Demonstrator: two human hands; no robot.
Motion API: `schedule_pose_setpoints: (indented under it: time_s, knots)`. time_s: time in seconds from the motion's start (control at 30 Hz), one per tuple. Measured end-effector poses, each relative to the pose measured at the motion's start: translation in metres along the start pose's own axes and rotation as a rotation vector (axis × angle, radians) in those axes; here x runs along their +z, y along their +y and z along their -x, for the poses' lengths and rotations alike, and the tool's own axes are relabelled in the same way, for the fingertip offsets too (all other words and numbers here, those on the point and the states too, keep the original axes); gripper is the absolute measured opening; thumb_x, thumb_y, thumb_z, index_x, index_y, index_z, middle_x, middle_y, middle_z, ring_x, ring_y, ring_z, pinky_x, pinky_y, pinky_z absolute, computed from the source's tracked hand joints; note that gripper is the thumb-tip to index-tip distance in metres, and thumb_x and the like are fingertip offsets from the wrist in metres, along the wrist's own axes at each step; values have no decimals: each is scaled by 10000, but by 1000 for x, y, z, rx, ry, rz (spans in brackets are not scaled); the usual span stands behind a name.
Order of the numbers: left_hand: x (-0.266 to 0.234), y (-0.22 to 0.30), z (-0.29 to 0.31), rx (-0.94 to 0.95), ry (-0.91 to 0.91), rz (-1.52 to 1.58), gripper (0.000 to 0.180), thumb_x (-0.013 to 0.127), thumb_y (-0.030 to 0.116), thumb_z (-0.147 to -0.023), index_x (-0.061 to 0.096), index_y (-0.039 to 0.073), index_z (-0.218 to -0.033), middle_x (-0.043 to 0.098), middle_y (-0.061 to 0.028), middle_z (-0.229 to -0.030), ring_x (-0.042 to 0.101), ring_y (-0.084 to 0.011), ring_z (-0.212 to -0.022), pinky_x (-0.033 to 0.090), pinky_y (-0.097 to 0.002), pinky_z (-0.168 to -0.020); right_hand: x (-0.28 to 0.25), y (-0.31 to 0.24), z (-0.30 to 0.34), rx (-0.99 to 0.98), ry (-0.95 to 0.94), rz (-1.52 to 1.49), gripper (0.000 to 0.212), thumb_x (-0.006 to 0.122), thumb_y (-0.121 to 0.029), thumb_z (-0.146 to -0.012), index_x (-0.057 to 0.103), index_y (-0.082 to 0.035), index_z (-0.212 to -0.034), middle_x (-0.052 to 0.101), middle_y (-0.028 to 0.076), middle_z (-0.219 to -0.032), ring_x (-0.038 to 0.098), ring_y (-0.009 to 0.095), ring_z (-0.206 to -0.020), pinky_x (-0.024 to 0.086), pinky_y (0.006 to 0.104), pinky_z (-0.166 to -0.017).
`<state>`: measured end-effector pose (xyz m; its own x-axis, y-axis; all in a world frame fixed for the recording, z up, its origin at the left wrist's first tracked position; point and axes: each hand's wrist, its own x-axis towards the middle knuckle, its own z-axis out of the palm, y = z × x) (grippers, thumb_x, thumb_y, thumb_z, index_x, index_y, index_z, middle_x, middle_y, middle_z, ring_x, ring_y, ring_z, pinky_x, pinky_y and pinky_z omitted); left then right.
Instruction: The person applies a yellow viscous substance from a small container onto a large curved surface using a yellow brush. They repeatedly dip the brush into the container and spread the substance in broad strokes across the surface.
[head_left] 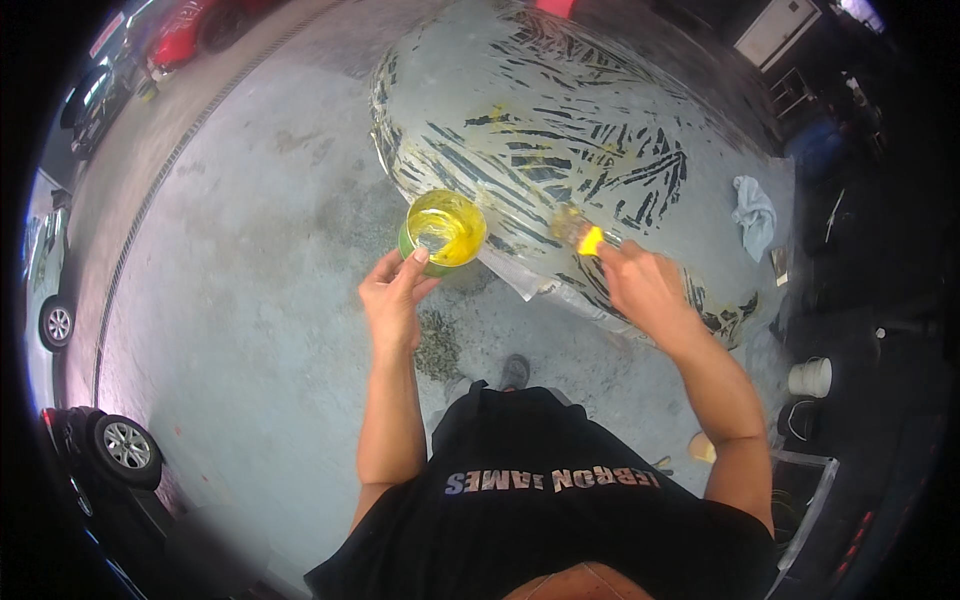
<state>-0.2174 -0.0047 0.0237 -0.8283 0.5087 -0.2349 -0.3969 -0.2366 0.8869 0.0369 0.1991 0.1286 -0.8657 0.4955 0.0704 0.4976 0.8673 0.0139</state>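
fingers of left hand grasping yellow-smeared cup, right hand clasping brush, bristles over streaked grey surface

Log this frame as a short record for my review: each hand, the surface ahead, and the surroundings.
Left hand: left hand holding a green cup, yellow smeared inside
Right hand: right hand gripping a brush, bristles over the surface; contact unclear
Surface: large, rounded grey surface with many dark streaks
Right side: pale blue cloth; white bucket farther down
Background: red car at upper left
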Motion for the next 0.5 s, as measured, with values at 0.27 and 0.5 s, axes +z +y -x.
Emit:
schedule_pose_setpoints:
  time_s: [0.27, 0.5]
  knots:
    - [6, -11, -12, -6, -36, -47, 473, 812, 212, -936, 637, -112, -1232, 743, -151, -1024, 748, -195, -808, 632, -329, -729, 17, 0, 3, 92, 24, -183, 204, 674, -98, -943, 716, -79, -1142, 719, 181, -917, 709, 407, -830, 565, 495, -710]
    - [16, -4, -9, -1, -12, -29, 481, 808, 198, -938, 620, -119, -1248, 742, -150, -994, 739, -186, -781, 641, -327, -718, 79, 9, -11, 0, 100, -370, 282, 703, -98, -946, 721, -103, -1227, 725, 127, -1040, 711, 381, -905, 564, 488, -766]
